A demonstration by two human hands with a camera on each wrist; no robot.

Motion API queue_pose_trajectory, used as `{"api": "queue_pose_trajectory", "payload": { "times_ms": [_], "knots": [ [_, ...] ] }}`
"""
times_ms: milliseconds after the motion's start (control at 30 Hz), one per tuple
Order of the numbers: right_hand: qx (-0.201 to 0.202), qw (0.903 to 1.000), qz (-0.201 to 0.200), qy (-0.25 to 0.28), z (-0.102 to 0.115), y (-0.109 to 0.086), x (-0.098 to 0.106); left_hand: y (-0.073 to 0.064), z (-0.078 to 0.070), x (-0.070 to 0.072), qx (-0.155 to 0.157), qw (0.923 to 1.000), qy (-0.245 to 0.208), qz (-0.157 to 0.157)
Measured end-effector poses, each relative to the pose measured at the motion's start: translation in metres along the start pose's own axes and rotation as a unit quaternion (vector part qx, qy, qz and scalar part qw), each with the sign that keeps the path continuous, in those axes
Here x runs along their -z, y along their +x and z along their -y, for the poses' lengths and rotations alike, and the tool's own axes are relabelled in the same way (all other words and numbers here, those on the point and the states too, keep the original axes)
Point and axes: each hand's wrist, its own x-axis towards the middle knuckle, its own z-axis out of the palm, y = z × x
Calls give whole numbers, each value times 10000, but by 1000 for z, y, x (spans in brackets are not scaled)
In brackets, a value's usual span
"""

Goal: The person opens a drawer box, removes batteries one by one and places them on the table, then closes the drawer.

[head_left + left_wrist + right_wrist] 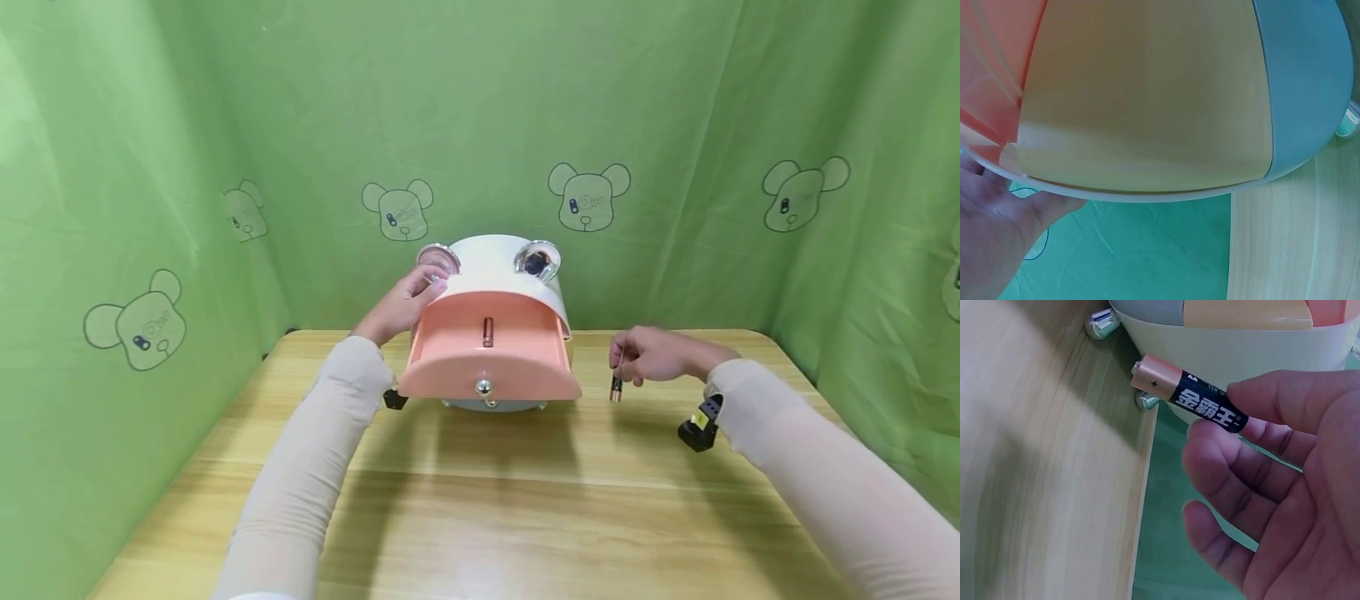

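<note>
A frog-like desktop drawer box (491,260) with a white body and two clear round eyes stands at the back of the table. Its top pink drawer (450,333) is pulled out, and a battery (488,332) lies inside. My left hand (401,307) holds the box's upper left side by the eye; in the left wrist view its thumb (1060,205) lies along the white rim, and the other fingers are partly hidden. To the right of the box, my right hand (656,353) pinches a black-and-copper battery (1188,392) between thumb and fingers, copper end pointing down and away.
Below the pink drawer are a yellow drawer (1147,94) and a blue-grey one (1310,81), both pushed in. The box stands on small feet (1102,324) on the wooden table (510,517). Green curtains (480,108) with bear-head prints enclose the back and sides.
</note>
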Motion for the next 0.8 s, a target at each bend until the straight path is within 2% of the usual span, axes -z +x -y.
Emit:
{"api": "queue_pose_trajectory", "payload": {
  "times_ms": [200,333,800],
  "knots": [
    [-127,9996,12,253,-7,0,-7,0,1,0,-32,10000,1,-7],
    [8,9996,-13,299,-12,-1,-12,0,0,0,-19,10000,22,-16],
    [-154,9992,242,268,-31,-2,-27,-1,0,0,-11,10000,60,-48]
  ]
}}
